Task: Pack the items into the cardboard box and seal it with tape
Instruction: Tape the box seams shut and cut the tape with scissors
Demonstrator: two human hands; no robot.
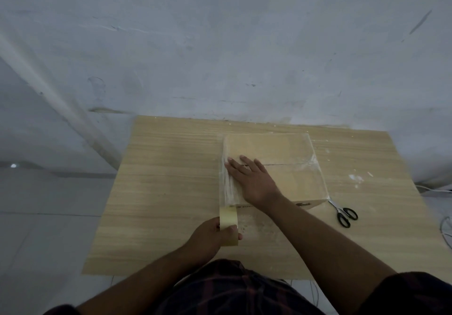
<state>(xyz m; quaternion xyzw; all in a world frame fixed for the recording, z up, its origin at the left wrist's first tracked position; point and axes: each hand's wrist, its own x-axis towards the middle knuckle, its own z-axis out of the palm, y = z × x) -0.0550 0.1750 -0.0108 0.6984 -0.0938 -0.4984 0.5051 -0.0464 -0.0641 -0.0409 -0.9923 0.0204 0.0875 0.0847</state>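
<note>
A closed cardboard box (288, 150) sits on the wooden table (166, 180), right of centre, its top flaps meeting in a seam. Clear tape (227, 182) runs along the box's left edge and down to the tape roll (229, 224), a pale yellow ring just in front of the box. My left hand (212, 236) grips that roll. My right hand (252, 180) lies flat, fingers spread, on the box top, pressing near the taped left edge. Shiny tape also shows along the box's right edge (315, 165). The packed items are hidden inside.
Black-handled scissors (342, 213) lie on the table to the right of the box. A white wall rises directly behind the table. White cables (442, 231) hang off the right side. White specks dot the tabletop at the right.
</note>
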